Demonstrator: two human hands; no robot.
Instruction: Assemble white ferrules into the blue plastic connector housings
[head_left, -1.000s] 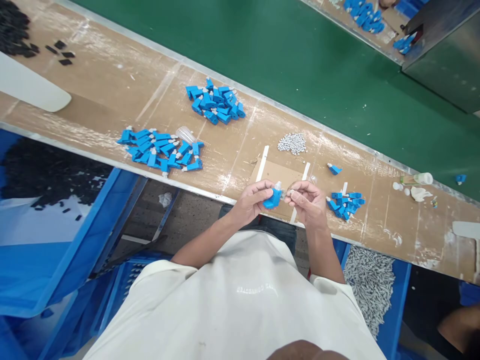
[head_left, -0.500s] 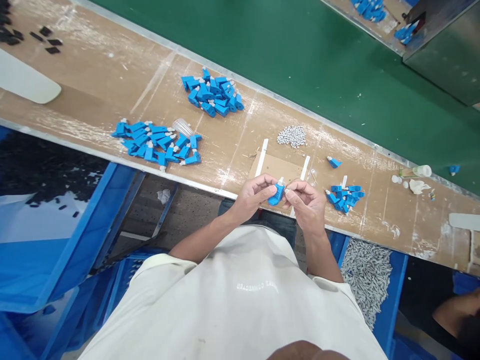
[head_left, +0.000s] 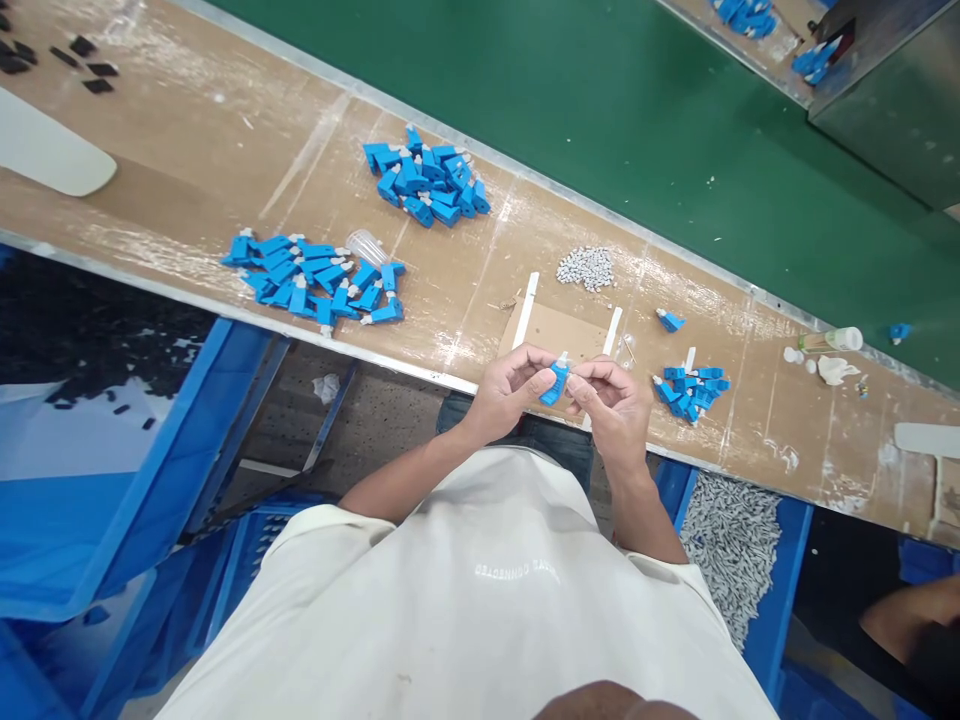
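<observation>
My left hand (head_left: 504,394) is closed, its thumb and fingers pinching a small blue plastic part (head_left: 555,384) with a whitish tip pointing away from me. From the other side, my right hand (head_left: 616,402) brings its closed thumb and fingertips against this blue part; whatever they pinch is hidden. Both hands are over the near table edge, in front of a cardboard piece (head_left: 564,330) flanked by white strips. Beyond it lies a heap of small grey pieces (head_left: 585,268). Similar blue parts (head_left: 691,392) are grouped to the right of my right hand, with a single one (head_left: 670,320) behind them.
Two larger groups of blue parts (head_left: 427,178) (head_left: 315,280) lie on the table to the left. A clear-sided container (head_left: 831,341) lies at the right. Below the table edge stand a bin of grey pieces (head_left: 731,550) and blue crates (head_left: 150,470). Another person's arm (head_left: 911,615) shows at lower right.
The blue part has turned slightly in my left fingers. My right fingertips have closed the small gap and now touch its side.
</observation>
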